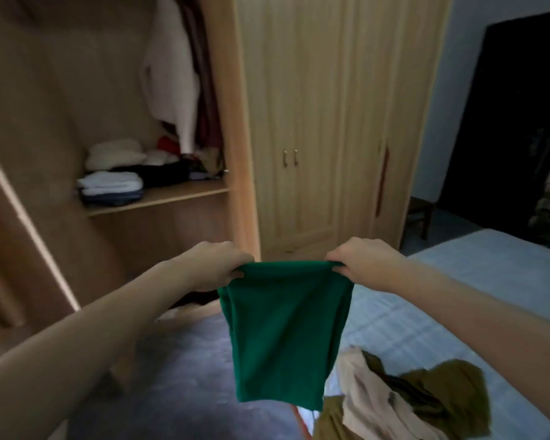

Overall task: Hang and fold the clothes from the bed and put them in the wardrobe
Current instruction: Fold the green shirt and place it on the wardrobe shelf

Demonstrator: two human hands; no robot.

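A folded green garment [283, 338] hangs in the air in front of me, held by its top edge. My left hand [215, 266] pinches its upper left corner and my right hand [364, 263] pinches its upper right corner. It hangs over the edge of the bed [458, 296], which has a pale blue checked sheet. On the bed at lower right lies a heap of beige and olive clothes [404, 398]. The open wardrobe [115, 122] is at the left, with a shelf [172, 193] that holds folded stacks and with garments hanging above it.
The wardrobe's open door [16, 236] juts toward me at far left. Closed wardrobe doors [315, 122] stand straight ahead. A grey-blue rug [178, 376] covers the floor between bed and wardrobe. A dark doorway [515, 122] and a wooden chair [421, 214] are at the right.
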